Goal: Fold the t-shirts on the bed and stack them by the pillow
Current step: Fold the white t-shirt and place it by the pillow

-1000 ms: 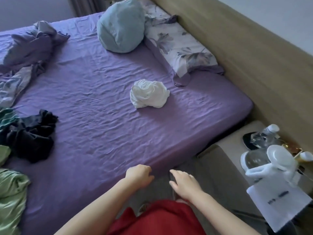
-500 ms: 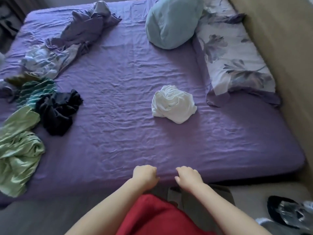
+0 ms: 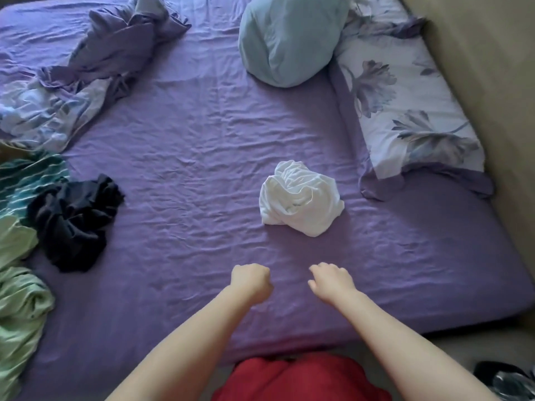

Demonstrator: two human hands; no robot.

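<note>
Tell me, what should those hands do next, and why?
Probably reach forward and take the white shirt. It lies crumpled on the bed straight ahead, the nearest garment, and both the left hand and the right hand hover empty just short of it.

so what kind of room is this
Most likely a bedroom: a bed with a purple sheet, a floral pillow against the headboard, and crumpled clothes such as a white t-shirt lying on it.
</note>
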